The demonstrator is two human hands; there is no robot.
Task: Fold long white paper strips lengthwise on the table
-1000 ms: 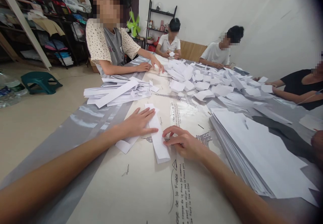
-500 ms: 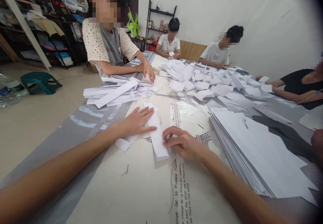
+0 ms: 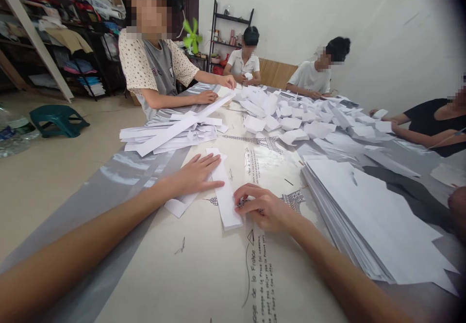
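A folded white paper strip (image 3: 228, 206) lies lengthwise on the printed tablecloth in front of me. My left hand (image 3: 200, 171) rests flat across its upper part, fingers stretched out and thumb apart. At the strip's right edge, my right hand (image 3: 260, 204) has its fingers bent, with thumb and forefinger closed on the paper edge. Another piece of white paper (image 3: 180, 205) sticks out from beneath my left hand and wrist.
A pile of folded strips (image 3: 167, 131) lies ahead on the left, where a co-worker's hand (image 3: 228, 81) holds one long strip's end. A tall paper stack (image 3: 374, 211) stands right. Many folded pieces (image 3: 291, 114) cover the far table. Other people sit around it.
The co-worker's hand has moved away from the pile towards the table's far end, lifting the end of a long strip. My hands and the folded strip have hardly moved.
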